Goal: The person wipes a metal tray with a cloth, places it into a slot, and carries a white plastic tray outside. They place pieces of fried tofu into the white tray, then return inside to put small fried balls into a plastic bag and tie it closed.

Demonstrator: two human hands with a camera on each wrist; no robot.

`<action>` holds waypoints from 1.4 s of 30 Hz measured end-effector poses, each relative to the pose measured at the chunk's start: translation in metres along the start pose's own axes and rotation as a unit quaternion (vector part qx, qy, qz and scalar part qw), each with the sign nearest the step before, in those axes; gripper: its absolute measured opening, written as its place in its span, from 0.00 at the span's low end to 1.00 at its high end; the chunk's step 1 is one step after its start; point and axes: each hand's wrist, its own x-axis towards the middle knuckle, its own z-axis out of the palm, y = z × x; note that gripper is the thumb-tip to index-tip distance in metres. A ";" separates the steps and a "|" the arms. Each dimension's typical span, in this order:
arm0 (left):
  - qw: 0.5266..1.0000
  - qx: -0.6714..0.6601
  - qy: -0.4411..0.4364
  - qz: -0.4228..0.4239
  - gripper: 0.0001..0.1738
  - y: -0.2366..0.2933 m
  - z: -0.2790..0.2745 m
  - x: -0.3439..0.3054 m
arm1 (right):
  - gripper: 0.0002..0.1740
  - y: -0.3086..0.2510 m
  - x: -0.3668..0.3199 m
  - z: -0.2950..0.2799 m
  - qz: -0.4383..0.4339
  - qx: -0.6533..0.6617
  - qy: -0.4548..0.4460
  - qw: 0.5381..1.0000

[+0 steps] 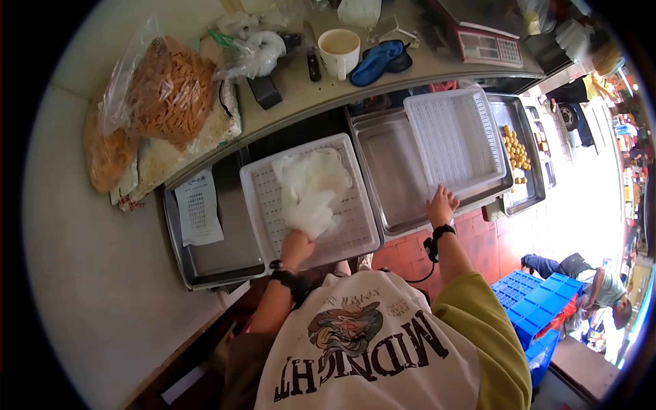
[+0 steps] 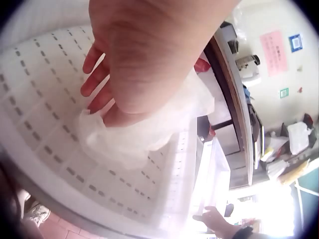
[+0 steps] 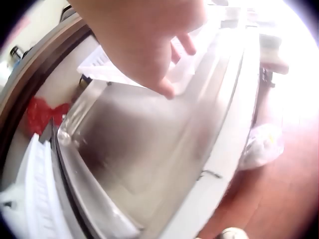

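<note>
Left hand (image 1: pixel 298 246)'s pinching some crumpled, see-through white film (image 1: pixel 311 181) in a slotted, rectangular white plastic tray (image 1: pixel 263 195). Right hand (image 1: pixel 443 203)'s clamped on a rectangular white plastic basket (image 1: pixel 458 137), partly over a silver metal pan (image 1: pixel 393 174).

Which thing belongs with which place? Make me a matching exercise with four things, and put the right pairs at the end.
1. Crumpled white sheet
2. Right hand
3. Printed paper
4. White mug

A. Over the leftmost metal tray
B. Beside the black-handled knife
C. Inside a perforated white basket
D. At the near rim of another white basket

Pairs: 1-C, 2-D, 3-A, 4-B.
</note>
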 end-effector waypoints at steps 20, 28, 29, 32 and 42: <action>0.888 -0.074 0.334 -0.308 0.25 -0.115 0.061 -0.046 | 0.19 -0.058 -0.080 0.004 -0.261 0.051 -0.064 0.962; 0.847 -0.445 0.128 -0.263 0.23 -0.124 0.021 -0.060 | 0.33 -0.121 -0.076 -0.018 -0.238 0.192 -0.260 0.916; 0.848 -0.445 0.126 -0.261 0.23 -0.115 0.012 -0.066 | 0.33 -0.124 -0.074 -0.009 -0.236 0.192 -0.259 0.917; 0.775 -0.563 0.199 -0.207 0.21 -0.088 -0.012 -0.086 | 0.32 -0.125 -0.067 0.014 -0.209 0.264 -0.199 0.920; 0.803 -0.495 0.257 -0.209 0.24 0.039 -0.041 -0.118 | 0.30 -0.048 -0.018 -0.081 -0.142 0.446 -0.302 0.830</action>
